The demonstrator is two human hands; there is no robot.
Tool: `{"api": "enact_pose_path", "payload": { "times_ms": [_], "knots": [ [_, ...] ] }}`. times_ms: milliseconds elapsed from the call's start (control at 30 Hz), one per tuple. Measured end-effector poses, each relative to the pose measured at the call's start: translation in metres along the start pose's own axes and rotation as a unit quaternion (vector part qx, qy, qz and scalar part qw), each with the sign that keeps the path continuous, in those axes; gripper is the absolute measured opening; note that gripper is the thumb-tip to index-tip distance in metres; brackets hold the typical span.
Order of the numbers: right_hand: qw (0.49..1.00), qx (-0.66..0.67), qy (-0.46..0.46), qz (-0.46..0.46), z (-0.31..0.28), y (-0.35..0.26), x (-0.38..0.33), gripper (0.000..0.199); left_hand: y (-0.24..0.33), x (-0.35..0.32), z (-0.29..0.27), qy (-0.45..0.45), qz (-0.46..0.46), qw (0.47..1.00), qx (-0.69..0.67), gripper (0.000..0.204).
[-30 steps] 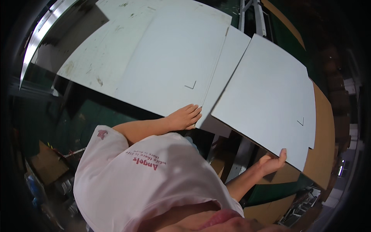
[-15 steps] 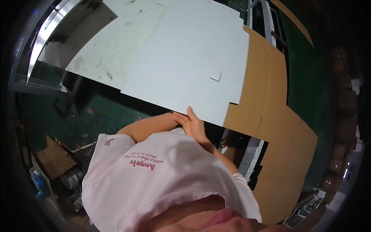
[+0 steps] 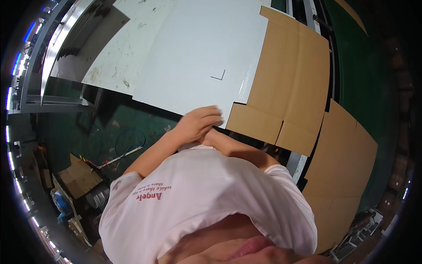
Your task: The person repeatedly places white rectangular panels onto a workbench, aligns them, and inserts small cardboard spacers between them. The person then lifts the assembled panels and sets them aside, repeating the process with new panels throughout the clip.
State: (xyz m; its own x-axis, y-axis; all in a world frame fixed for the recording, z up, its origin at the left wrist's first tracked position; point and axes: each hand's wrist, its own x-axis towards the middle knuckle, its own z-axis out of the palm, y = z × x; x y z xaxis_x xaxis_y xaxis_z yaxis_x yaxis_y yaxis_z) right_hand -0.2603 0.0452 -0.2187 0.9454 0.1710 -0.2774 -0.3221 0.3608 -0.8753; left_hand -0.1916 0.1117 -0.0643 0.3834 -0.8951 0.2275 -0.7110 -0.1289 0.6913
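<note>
My left hand (image 3: 200, 121) lies across my right hand (image 3: 211, 137) at the near edge of a large white sheet (image 3: 189, 66), close to its near right corner. The left fingers are stretched out to the right and slightly smeared, with nothing seen in them. Most of the right hand is hidden beneath the left, its fingers included. A small dark L-shaped mark shows on the white sheet beyond my hands. Against the sheet's right side lies brown cardboard (image 3: 285, 83) with notched, slit edges. A shiny strip runs along that border.
A scuffed pale panel (image 3: 118, 57) adjoins the white sheet on the left, beside a metal frame (image 3: 52, 107). More cardboard (image 3: 340, 180) lies at the right. On the green floor at the left are a hose (image 3: 143, 136) and a cardboard piece (image 3: 79, 176).
The left hand has come over the right, which had its thumb and fingers spread. The sheet and cardboard sit farther left in view. A dark gap now parts the two cardboard areas.
</note>
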Motion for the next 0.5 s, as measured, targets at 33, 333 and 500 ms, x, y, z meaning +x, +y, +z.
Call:
{"api": "enact_pose_path", "payload": {
  "times_ms": [33,333,500],
  "knots": [
    [0.984,-0.153,-0.055,-0.076,-0.013,0.005,-0.008,0.029,-0.005,0.015,0.018,-0.023,0.025,0.997,0.069,0.031],
    [0.836,-0.066,0.525,-0.145,-0.207,-0.210,-0.162,0.046,0.006,0.031,0.031,-0.121,-0.012,0.961,0.248,0.056],
    [0.740,-0.369,0.562,-0.010,-0.347,-0.192,-0.224,0.056,-0.012,0.025,0.050,-0.085,0.039,0.957,0.275,0.054]
  ]
}}
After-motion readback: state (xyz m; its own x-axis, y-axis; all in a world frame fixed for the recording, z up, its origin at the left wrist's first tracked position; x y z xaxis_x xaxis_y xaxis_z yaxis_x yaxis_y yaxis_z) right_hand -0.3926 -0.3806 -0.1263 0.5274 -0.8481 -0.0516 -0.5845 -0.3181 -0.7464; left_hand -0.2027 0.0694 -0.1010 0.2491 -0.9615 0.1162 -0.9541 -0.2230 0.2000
